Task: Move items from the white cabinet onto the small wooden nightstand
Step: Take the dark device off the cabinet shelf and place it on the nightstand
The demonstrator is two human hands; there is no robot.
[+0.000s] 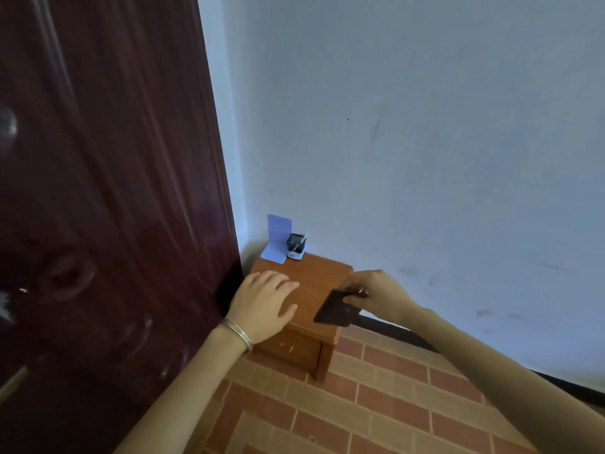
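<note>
Nightstand [322, 283], small, orange-brown wood: flat dark rectangular item [334, 311] lay at its right front edge, pinched by right hand [376, 294]. Left hand [263, 304] rested flat, empty, on its top. Item looked thin, stiff, light; edge-pinch probably suffices.

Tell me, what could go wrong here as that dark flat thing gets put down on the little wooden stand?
The dark flat item, pinched in the right hand, sits over the nightstand's front right edge; released there, it might tip onto the brick floor. The left hand lies flat on the top, so free space is tight. Sliding the item back could nudge the pen holder or the blue bookend by the wall.
</note>
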